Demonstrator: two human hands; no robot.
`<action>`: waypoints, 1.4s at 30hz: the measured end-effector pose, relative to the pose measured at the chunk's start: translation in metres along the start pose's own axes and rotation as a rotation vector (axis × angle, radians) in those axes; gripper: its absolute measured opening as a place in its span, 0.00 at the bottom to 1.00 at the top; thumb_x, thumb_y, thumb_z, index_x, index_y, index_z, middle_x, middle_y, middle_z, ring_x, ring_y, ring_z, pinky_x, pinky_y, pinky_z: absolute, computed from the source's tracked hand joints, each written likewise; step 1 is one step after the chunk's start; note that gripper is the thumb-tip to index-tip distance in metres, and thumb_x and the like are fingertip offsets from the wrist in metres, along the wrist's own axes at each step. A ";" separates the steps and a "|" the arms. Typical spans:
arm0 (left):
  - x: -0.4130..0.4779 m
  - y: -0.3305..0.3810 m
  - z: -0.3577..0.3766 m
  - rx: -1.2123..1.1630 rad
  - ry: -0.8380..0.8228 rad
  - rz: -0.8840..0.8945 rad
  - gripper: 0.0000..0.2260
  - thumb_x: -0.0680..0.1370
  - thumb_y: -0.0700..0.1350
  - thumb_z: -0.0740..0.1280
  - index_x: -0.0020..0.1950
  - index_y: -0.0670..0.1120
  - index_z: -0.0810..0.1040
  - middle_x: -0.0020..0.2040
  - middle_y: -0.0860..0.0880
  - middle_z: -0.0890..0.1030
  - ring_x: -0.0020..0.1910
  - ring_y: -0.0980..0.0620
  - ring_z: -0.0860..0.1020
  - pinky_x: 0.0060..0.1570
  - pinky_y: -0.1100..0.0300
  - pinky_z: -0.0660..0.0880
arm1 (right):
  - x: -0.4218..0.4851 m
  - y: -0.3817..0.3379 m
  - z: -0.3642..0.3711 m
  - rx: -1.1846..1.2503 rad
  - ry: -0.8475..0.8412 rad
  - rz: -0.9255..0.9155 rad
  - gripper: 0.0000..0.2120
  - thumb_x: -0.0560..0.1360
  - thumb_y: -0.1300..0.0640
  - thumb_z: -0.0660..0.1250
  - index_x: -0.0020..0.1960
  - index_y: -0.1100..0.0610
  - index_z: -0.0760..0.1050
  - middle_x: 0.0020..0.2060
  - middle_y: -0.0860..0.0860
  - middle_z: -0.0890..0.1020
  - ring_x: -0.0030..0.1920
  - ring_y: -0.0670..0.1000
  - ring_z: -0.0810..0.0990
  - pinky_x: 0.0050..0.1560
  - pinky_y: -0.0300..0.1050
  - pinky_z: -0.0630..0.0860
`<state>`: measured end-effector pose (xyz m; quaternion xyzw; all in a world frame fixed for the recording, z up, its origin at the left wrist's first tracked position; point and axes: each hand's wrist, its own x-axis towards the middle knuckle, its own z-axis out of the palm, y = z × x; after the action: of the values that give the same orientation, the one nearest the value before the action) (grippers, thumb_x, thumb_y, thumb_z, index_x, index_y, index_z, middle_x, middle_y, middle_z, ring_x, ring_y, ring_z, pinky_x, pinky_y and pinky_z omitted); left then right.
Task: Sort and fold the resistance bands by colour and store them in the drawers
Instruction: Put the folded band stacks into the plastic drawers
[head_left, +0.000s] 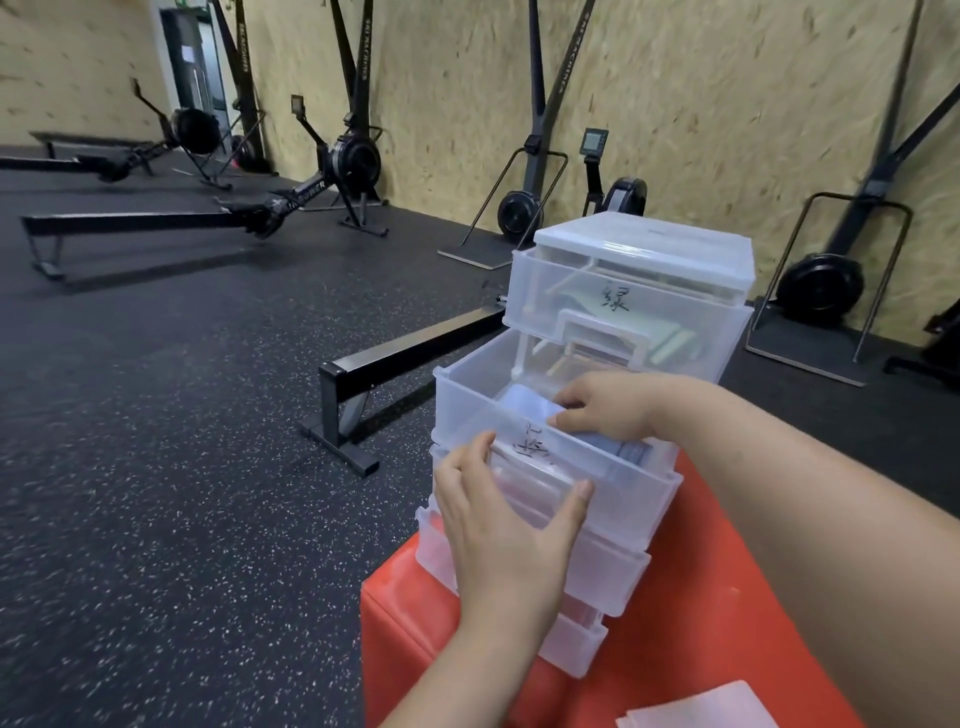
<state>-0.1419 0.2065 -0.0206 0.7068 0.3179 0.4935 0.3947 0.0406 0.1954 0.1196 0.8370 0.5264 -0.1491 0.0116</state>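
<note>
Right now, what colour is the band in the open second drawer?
Pale blue band, under the right hand in the drawer; head view.

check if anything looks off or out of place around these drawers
Nothing spilled or broken. The top drawer sits ajar with green bands inside, while the left hand holds the second drawer open and the right hand sets a blue band in. A pink stack lies loose on the red box, outside any drawer.
</note>
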 end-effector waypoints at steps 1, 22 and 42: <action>0.000 0.000 0.000 0.009 0.000 -0.004 0.42 0.70 0.69 0.77 0.77 0.54 0.65 0.68 0.55 0.64 0.72 0.51 0.68 0.73 0.46 0.68 | 0.001 -0.004 0.000 -0.059 -0.012 0.023 0.14 0.80 0.35 0.62 0.43 0.42 0.76 0.47 0.46 0.80 0.54 0.56 0.79 0.60 0.53 0.75; 0.040 0.033 0.032 0.266 -0.132 -0.068 0.43 0.69 0.71 0.75 0.75 0.48 0.65 0.70 0.47 0.68 0.69 0.41 0.74 0.67 0.42 0.72 | -0.124 0.036 0.008 0.281 0.751 0.011 0.13 0.80 0.59 0.67 0.61 0.50 0.85 0.51 0.44 0.88 0.50 0.43 0.85 0.55 0.31 0.75; -0.105 0.028 0.043 0.054 -0.590 0.662 0.12 0.78 0.39 0.69 0.61 0.46 0.79 0.53 0.51 0.77 0.51 0.50 0.79 0.51 0.53 0.77 | -0.208 0.123 0.218 0.338 0.298 0.527 0.21 0.75 0.52 0.73 0.67 0.58 0.81 0.62 0.55 0.85 0.63 0.55 0.83 0.64 0.48 0.77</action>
<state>-0.1323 0.0947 -0.0513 0.8911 -0.0393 0.3620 0.2708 0.0136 -0.0807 -0.0508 0.9469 0.2557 -0.1021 -0.1662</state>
